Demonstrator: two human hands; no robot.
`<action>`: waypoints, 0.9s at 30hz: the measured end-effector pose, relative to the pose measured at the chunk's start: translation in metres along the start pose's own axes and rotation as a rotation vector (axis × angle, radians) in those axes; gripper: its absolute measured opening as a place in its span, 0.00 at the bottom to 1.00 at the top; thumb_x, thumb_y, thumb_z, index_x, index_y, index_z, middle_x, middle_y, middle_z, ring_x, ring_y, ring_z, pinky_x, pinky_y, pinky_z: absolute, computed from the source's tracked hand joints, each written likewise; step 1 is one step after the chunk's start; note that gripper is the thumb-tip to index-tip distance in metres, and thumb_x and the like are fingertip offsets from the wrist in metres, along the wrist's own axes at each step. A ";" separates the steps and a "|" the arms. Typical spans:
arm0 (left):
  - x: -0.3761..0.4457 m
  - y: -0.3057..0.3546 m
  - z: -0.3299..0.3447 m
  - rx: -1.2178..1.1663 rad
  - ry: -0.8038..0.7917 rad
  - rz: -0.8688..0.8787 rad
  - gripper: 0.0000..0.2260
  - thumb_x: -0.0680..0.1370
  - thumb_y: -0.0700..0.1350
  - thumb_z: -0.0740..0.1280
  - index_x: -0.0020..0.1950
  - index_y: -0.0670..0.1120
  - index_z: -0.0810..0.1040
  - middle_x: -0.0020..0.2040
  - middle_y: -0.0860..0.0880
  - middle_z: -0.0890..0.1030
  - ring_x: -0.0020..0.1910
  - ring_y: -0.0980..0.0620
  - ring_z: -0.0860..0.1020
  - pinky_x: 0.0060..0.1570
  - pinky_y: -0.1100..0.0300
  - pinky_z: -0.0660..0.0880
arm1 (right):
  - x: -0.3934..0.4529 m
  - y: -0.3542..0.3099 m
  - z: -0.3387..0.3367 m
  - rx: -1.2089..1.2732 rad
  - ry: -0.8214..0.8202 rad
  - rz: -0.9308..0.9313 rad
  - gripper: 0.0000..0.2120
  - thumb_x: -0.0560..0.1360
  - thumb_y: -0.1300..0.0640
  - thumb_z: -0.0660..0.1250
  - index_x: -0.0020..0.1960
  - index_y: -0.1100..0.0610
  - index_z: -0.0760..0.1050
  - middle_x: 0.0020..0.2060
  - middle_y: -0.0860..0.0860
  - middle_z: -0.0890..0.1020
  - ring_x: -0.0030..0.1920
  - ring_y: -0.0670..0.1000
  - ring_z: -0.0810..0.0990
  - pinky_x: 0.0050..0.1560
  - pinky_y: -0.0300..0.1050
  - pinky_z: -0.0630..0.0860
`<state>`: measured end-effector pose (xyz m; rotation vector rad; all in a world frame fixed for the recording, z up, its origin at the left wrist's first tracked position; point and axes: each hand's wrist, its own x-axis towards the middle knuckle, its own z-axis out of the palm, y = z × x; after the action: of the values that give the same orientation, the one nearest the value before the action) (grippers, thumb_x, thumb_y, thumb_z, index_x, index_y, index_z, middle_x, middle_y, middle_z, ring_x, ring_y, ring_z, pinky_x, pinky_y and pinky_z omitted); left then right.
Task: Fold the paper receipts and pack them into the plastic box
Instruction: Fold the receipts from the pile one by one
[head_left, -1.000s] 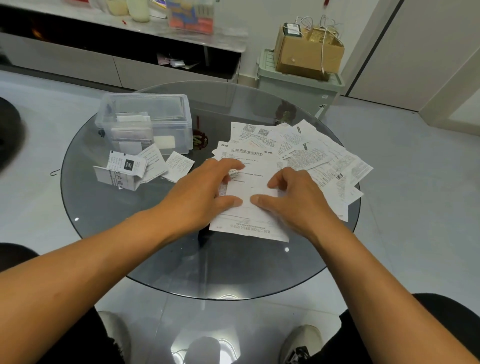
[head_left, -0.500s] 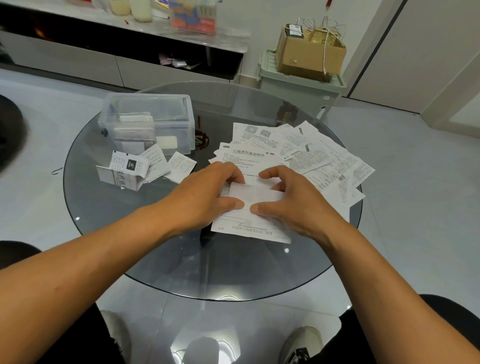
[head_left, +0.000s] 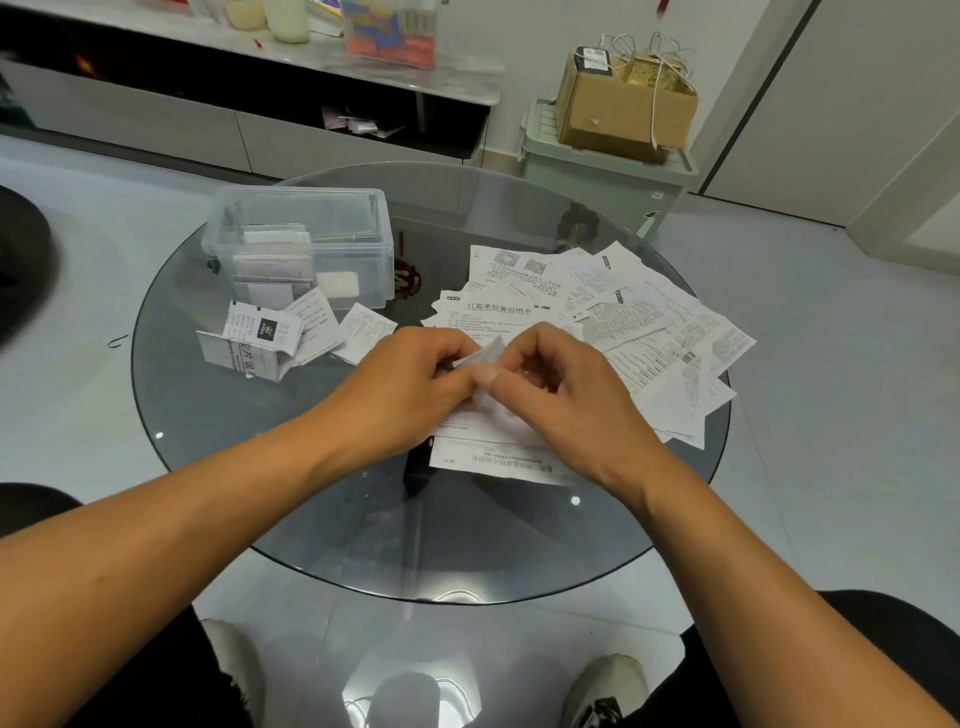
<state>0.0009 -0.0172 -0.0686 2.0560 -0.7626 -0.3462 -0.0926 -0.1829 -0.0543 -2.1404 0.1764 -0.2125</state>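
1. A white printed paper receipt (head_left: 485, 387), partly folded, is pinched above the middle of the round smoked-glass table (head_left: 311, 499) by both hands.
2. The left hand (head_left: 410, 387) and right hand (head_left: 566, 400) are curled onto it, thumbs touching.
3. A spread of flat white receipts (head_left: 623, 322) lies beneath and to the right.
4. The clear lidless plastic box (head_left: 301, 244), holding folded papers, stands far left, with folded slips (head_left: 270, 338) just before it.
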 end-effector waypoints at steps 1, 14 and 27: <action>0.000 0.001 -0.002 -0.031 -0.012 -0.008 0.09 0.81 0.54 0.67 0.46 0.53 0.83 0.39 0.52 0.85 0.40 0.48 0.82 0.43 0.47 0.79 | -0.001 -0.001 0.000 0.013 -0.041 0.001 0.10 0.78 0.42 0.70 0.46 0.48 0.80 0.40 0.43 0.84 0.43 0.47 0.81 0.49 0.46 0.78; -0.010 0.009 -0.046 0.369 0.103 0.021 0.13 0.82 0.47 0.66 0.67 0.58 0.75 0.58 0.63 0.79 0.50 0.62 0.78 0.47 0.63 0.73 | 0.014 0.006 -0.003 0.125 0.196 0.017 0.08 0.73 0.52 0.79 0.41 0.54 0.81 0.33 0.44 0.79 0.34 0.44 0.72 0.40 0.44 0.71; 0.017 -0.010 -0.058 0.481 -0.005 -0.308 0.28 0.78 0.51 0.73 0.76 0.51 0.68 0.63 0.45 0.77 0.58 0.41 0.77 0.58 0.46 0.77 | 0.018 0.014 0.003 0.126 0.129 0.148 0.06 0.80 0.51 0.72 0.45 0.50 0.83 0.33 0.43 0.83 0.34 0.41 0.78 0.41 0.43 0.74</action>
<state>0.0472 0.0138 -0.0431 2.6381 -0.5663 -0.3639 -0.0752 -0.1917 -0.0658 -1.9794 0.3846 -0.2680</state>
